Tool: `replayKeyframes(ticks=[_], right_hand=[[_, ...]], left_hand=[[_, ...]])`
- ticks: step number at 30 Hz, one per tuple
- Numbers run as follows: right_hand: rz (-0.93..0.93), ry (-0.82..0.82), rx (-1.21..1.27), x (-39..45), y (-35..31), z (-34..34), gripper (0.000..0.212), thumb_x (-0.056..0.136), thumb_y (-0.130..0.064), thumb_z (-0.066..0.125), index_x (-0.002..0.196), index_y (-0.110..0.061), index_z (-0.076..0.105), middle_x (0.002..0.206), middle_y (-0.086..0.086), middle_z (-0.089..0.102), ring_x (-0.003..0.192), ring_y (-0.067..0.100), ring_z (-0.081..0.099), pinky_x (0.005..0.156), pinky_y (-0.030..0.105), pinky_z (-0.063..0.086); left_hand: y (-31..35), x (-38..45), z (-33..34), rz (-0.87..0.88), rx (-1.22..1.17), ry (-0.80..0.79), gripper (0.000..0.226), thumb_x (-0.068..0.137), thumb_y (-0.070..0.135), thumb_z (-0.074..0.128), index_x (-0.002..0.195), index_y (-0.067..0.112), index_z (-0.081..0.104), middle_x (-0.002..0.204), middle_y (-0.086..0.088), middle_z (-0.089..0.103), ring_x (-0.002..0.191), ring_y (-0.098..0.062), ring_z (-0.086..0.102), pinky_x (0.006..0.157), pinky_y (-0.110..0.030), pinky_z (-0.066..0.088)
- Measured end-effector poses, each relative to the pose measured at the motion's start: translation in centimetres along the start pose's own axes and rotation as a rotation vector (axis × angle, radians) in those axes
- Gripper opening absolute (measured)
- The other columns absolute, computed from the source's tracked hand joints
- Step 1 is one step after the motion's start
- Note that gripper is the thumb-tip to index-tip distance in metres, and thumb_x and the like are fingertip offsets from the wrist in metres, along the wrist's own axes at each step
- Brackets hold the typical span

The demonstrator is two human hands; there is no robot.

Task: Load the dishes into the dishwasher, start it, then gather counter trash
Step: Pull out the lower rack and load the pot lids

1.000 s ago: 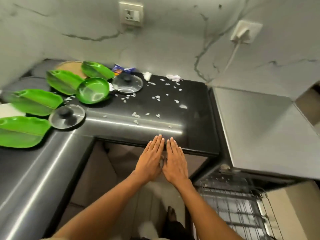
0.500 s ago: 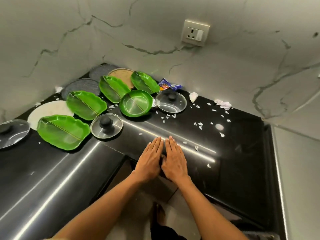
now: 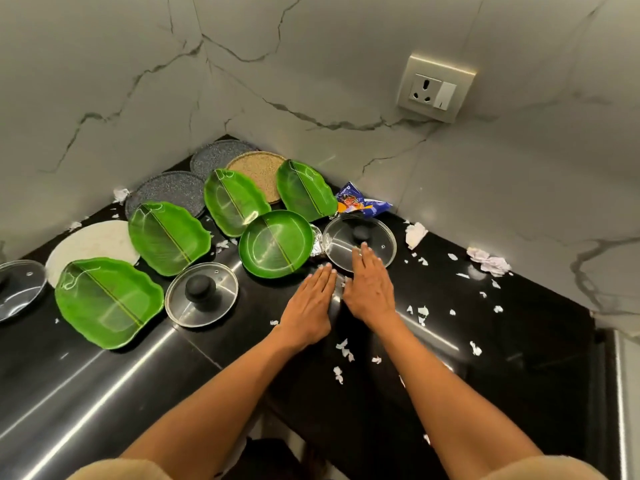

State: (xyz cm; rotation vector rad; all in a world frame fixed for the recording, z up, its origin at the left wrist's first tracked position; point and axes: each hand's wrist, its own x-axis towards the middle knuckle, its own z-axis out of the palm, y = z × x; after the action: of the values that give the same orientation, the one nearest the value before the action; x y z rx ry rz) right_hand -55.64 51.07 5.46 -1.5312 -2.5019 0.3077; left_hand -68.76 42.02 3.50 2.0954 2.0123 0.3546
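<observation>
Several green leaf-shaped plates (image 3: 162, 237) and a round green plate (image 3: 275, 249) lie in the corner of the black counter (image 3: 519, 358). Behind them sit grey speckled plates (image 3: 166, 190), a tan plate (image 3: 258, 169) and a white plate (image 3: 90, 242). Three glass lids show: one (image 3: 201, 294) in front, one (image 3: 360, 240) to the right, one (image 3: 19, 289) at the left edge. My left hand (image 3: 308, 303) and my right hand (image 3: 370, 289) are stretched flat, side by side, over the counter. The right fingertips reach the right lid's rim. Both hands hold nothing.
Torn white paper scraps (image 3: 346, 351) litter the counter. A crumpled tissue (image 3: 488, 261), a folded paper (image 3: 415, 233), a blue snack wrapper (image 3: 360, 202) and a bit of foil (image 3: 317, 242) lie near the wall. A wall socket (image 3: 434, 88) is above.
The view swung left from the open dishwasher to the counter corner. Both flat hands moved forward from the counter edge to just short of the round green plate and the right lid.
</observation>
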Motion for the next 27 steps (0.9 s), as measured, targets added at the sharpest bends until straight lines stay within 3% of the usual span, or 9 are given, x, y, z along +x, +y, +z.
replayKeyframes(ticks=[4,9,14,18,24,27], right_hand=[[0.023,-0.052,-0.044,3.9,1.6,-0.6,0.08,0.096,-0.021,0.053,0.162,-0.011,0.009,0.169,0.013,0.003,0.157,0.025,0.004,0.127,0.037,0.005],[0.023,-0.098,-0.049,7.5,2.9,-0.3,0.079,0.096,-0.023,0.056,0.162,-0.014,0.013,0.169,0.014,0.01,0.155,0.027,0.012,0.126,0.039,0.016],[0.034,-0.097,-0.096,10.1,3.0,-0.1,0.07,0.096,-0.03,0.057,0.157,-0.014,0.027,0.149,0.016,0.039,0.134,0.034,0.041,0.106,0.045,0.04],[0.055,-0.025,-0.08,11.3,2.9,0.3,0.049,0.096,-0.032,0.062,0.14,-0.016,0.047,0.13,0.014,0.05,0.12,0.032,0.047,0.097,0.042,0.043],[0.088,0.067,-0.023,9.3,2.6,0.8,0.054,0.09,-0.019,0.069,0.139,-0.007,0.052,0.118,0.017,0.053,0.107,0.032,0.05,0.086,0.041,0.046],[0.137,0.14,0.013,7.2,2.5,0.4,0.055,0.087,-0.013,0.072,0.138,-0.004,0.054,0.116,0.019,0.056,0.103,0.034,0.052,0.082,0.042,0.048]], left_hand=[[-0.4,3.3,0.2,-0.007,0.048,-0.034,0.078,0.095,0.022,0.043,0.159,0.007,0.001,0.167,-0.008,-0.007,0.155,-0.018,-0.008,0.125,-0.031,-0.006],[-0.9,6.2,0.7,0.021,0.08,-0.067,0.081,0.09,0.016,0.043,0.16,0.007,0.002,0.167,-0.01,-0.005,0.155,-0.02,-0.005,0.126,-0.032,-0.004],[-1.6,6.9,2.0,0.011,0.058,-0.071,0.079,0.087,0.014,0.044,0.159,0.005,0.013,0.168,-0.012,0.002,0.156,-0.022,0.001,0.126,-0.033,0.001],[-1.7,6.6,2.3,0.024,0.031,-0.058,0.078,0.084,0.011,0.042,0.158,0.002,0.018,0.167,-0.013,0.007,0.155,-0.023,0.004,0.127,-0.037,0.008],[-1.8,6.1,1.4,0.085,-0.015,-0.033,0.077,0.082,0.006,0.051,0.156,0.003,0.028,0.166,-0.013,0.015,0.154,-0.024,0.013,0.126,-0.038,0.014],[-2.0,5.1,1.2,0.184,-0.034,0.002,0.068,0.085,0.008,0.038,0.152,0.003,0.037,0.165,-0.012,0.021,0.153,-0.025,0.019,0.124,-0.041,0.022]])
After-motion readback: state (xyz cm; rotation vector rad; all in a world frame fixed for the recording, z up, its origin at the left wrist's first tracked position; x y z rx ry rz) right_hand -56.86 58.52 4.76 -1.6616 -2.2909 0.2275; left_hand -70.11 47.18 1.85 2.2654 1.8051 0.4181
